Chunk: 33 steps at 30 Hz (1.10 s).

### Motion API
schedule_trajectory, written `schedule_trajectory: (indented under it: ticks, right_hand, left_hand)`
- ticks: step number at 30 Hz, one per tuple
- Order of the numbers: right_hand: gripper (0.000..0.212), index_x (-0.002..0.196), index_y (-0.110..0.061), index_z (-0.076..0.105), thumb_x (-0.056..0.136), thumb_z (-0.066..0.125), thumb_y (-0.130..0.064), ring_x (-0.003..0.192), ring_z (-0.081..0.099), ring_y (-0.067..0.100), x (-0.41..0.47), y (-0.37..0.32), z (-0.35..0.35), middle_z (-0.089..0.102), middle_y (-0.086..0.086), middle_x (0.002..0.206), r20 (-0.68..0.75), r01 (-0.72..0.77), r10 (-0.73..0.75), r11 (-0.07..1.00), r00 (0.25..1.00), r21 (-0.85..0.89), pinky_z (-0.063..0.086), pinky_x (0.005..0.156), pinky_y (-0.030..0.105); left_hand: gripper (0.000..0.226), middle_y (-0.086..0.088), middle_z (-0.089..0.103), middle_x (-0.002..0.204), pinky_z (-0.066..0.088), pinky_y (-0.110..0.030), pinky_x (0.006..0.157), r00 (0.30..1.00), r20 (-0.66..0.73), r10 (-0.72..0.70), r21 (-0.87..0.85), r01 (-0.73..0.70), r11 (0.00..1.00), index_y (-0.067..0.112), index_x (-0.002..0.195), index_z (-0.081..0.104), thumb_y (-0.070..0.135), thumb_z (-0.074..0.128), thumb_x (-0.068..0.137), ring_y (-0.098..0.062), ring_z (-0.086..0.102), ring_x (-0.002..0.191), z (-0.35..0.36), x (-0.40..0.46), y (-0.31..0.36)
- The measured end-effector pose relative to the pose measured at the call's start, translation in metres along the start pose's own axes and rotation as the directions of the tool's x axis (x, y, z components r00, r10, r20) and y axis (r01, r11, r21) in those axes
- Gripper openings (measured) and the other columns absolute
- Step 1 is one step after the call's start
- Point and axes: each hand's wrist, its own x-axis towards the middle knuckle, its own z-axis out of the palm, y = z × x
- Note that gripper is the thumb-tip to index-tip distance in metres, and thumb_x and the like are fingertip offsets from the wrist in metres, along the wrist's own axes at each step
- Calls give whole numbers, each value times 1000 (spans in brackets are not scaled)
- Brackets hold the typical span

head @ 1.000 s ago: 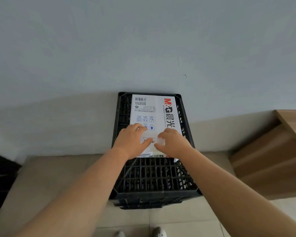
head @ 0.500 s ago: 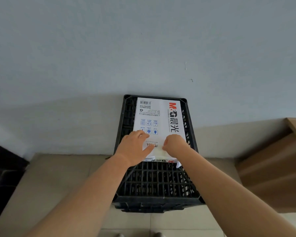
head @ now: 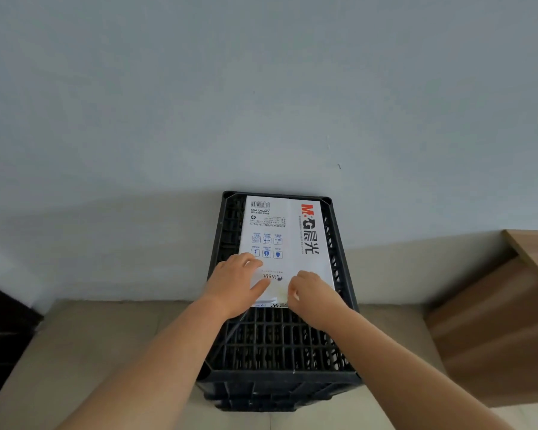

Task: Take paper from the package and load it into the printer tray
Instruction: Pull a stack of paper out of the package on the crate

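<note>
Both hands have edged closer together on the near end of the package since a second ago, and the view has tipped up so the crate sits lower in frame. Now the left hand [head: 234,282] lies flat on the white wrapped ream of paper with red-and-black lettering [head: 288,240], its fingers [head: 246,259] spread and pressing, gripping nothing, while the right hand [head: 308,290] is curled at the wrapper's near end flap, apparently pinching the seam, though whether it truly holds the flap I cannot tell. The ream rests on the far half of the upturned black plastic lattice crate [head: 280,346], which stands on the beige tiled floor [head: 90,352] against the pale grey wall [head: 261,88]. The risks, as I judge them: the wrapper may tear unevenly and crease the top sheets, or a hard tug could slide the ream off the slick crate, since only the flat left palm pins it. Count: one ream, one crate, two hands, one wooden step unit [head: 494,321] at right. No printer or tray is in view.
</note>
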Motion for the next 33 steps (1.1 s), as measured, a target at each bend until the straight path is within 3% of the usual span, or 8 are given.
schedule_trajectory:
  ticks: [6,11,15,18,21,27,30,33]
  right_hand:
    - [21,101,-12,60,93,46,-25,93,50,21,-26,1,19,56,3,100,-42,133,-143,974,989,-183,48,82,35]
    - [16,96,-11,61,91,49,-21,88,49,20,-33,7,32,56,3,96,-118,161,-192,959,974,-234,48,81,35]
    - [6,81,-15,65,80,63,-21,78,55,19,-39,12,46,60,0,83,-123,210,-259,926,958,-312,54,71,36]
    - [8,81,-18,61,78,61,-26,75,52,17,-41,17,50,56,-3,82,-205,193,-260,935,944,-296,53,70,35]
    - [25,93,-19,56,78,61,-38,81,50,17,-37,20,41,53,-4,92,-314,115,-201,955,928,-272,49,75,33]
    - [59,134,-20,43,84,60,-45,122,45,23,-17,18,27,47,0,133,-337,-8,-46,988,940,-155,36,103,41]
    - [43,124,-23,58,86,61,-42,125,43,22,-7,16,23,49,-2,133,-360,-15,-19,996,933,-89,31,106,43]
    - [17,98,-21,71,83,68,-29,115,53,24,-1,17,25,59,-1,122,-424,24,-57,996,904,-82,40,98,46]
  left_hand:
    - [53,9,42,139,31,-35,106,1000,9,-2,13,2,1000,24,137,43,54,36,93,-11,35,128,5,-3,3]
    - [53,6,39,140,29,-36,107,999,30,11,39,-12,999,23,138,42,52,38,94,-14,33,130,12,-5,6]
    - [54,4,35,144,23,-37,110,1000,13,18,86,-19,996,24,138,42,53,40,92,-16,27,133,21,-5,8]
    - [56,1,30,149,19,-39,113,1000,-3,20,105,-19,994,25,138,40,55,41,91,-18,22,137,29,-4,12]
    - [56,-1,27,152,17,-40,113,1000,-3,11,116,-11,993,26,140,37,55,38,93,-20,19,139,32,-1,16]
    - [56,-2,25,153,14,-41,115,1000,15,0,123,-1,992,27,141,37,55,38,92,-21,17,140,34,2,15]
    - [56,-2,24,154,13,-41,115,1000,19,-1,111,-1,994,27,141,37,56,38,92,-20,15,141,33,3,11]
    - [56,-1,26,153,14,-40,115,1000,4,9,112,-9,994,26,140,38,55,38,92,-19,17,141,31,3,8]
